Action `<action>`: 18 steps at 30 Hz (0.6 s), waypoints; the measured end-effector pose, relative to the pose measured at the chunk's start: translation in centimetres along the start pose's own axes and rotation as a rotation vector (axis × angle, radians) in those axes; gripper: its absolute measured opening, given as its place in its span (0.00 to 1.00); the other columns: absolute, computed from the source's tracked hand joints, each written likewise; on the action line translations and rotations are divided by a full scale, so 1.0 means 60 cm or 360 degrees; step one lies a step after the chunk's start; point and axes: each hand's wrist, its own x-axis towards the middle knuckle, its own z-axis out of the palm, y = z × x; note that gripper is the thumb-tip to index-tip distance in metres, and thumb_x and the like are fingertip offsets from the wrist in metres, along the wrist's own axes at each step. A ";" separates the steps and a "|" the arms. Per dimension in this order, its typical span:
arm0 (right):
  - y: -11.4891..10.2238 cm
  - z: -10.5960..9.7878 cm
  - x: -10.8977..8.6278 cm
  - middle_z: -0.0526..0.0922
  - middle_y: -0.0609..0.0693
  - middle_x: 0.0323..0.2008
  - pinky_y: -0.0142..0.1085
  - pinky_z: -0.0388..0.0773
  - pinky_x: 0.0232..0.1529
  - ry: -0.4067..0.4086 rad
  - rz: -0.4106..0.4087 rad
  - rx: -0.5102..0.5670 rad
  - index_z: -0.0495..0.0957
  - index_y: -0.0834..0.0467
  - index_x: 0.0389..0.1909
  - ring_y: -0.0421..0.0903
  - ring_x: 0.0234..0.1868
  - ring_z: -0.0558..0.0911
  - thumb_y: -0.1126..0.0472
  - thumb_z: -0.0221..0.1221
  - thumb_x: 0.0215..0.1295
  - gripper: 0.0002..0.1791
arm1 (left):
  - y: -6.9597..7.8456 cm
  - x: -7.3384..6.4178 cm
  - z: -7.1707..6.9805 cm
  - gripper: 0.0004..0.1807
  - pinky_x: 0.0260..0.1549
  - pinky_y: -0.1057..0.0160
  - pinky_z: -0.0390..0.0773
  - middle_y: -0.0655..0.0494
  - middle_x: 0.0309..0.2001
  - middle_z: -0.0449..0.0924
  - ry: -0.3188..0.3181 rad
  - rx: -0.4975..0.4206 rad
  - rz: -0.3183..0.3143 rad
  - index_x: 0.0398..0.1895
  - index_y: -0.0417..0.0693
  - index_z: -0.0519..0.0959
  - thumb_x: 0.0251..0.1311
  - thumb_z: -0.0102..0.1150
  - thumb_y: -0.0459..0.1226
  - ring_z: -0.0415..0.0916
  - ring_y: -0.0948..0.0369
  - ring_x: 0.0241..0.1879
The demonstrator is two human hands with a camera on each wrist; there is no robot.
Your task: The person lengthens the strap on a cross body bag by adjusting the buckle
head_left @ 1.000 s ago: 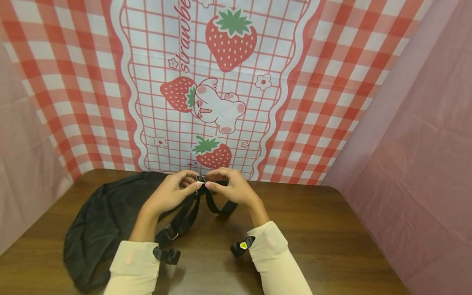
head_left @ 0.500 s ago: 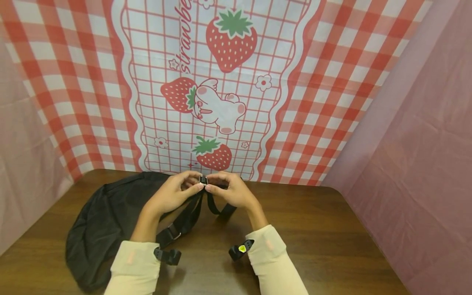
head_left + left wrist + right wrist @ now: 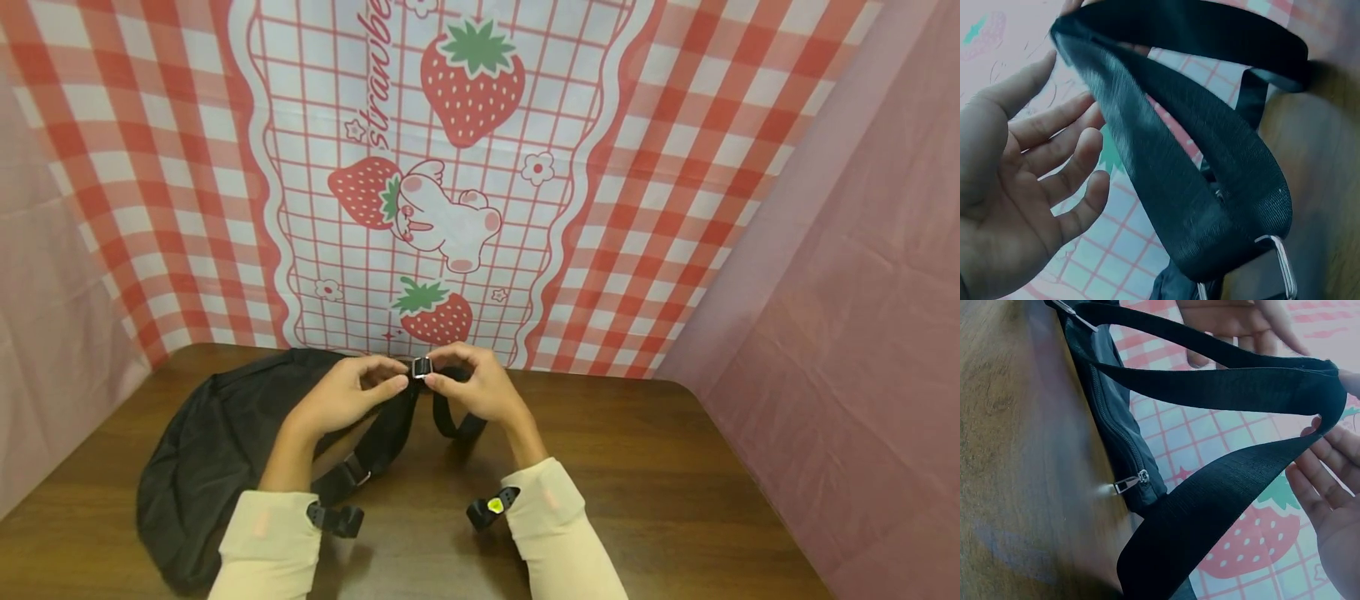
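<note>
A black fabric bag (image 3: pixel 217 450) lies on the left of the table, its webbing strap (image 3: pixel 393 425) raised in a loop. A small silver slide buckle (image 3: pixel 422 367) shows on the strap between both hands. My left hand (image 3: pixel 341 398) pinches the strap at the buckle's left side with thumb and forefinger; in the left wrist view its other fingers (image 3: pixel 1079 165) spread loosely beside the webbing. From the right, my right hand (image 3: pixel 483 387) pinches strap and buckle between thumb and fingers. In the right wrist view the folded strap (image 3: pixel 1329 381) hides the buckle.
A second metal strap ring (image 3: pixel 358 471) sits lower on the strap. The bag's zipper pull (image 3: pixel 1127 483) hangs near the wooden table (image 3: pixel 637 500). Behind stands a red-and-white strawberry cloth (image 3: pixel 472 225), with pink cloth (image 3: pixel 847 292) at the side.
The buckle has shifted slightly right and turned to face the head camera. The left thumb and right thumb have drawn a little apart, baring more of it.
</note>
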 end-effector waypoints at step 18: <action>-0.005 0.000 0.001 0.86 0.59 0.40 0.52 0.80 0.52 -0.0048 -0.0127 0.0085 0.84 0.67 0.48 0.67 0.44 0.82 0.74 0.70 0.58 0.16 | -0.033 -0.003 0.004 0.08 0.27 0.64 0.65 0.54 0.25 0.67 -0.0099 -0.0331 -0.0042 0.35 0.40 0.80 0.73 0.53 0.33 0.62 0.61 0.25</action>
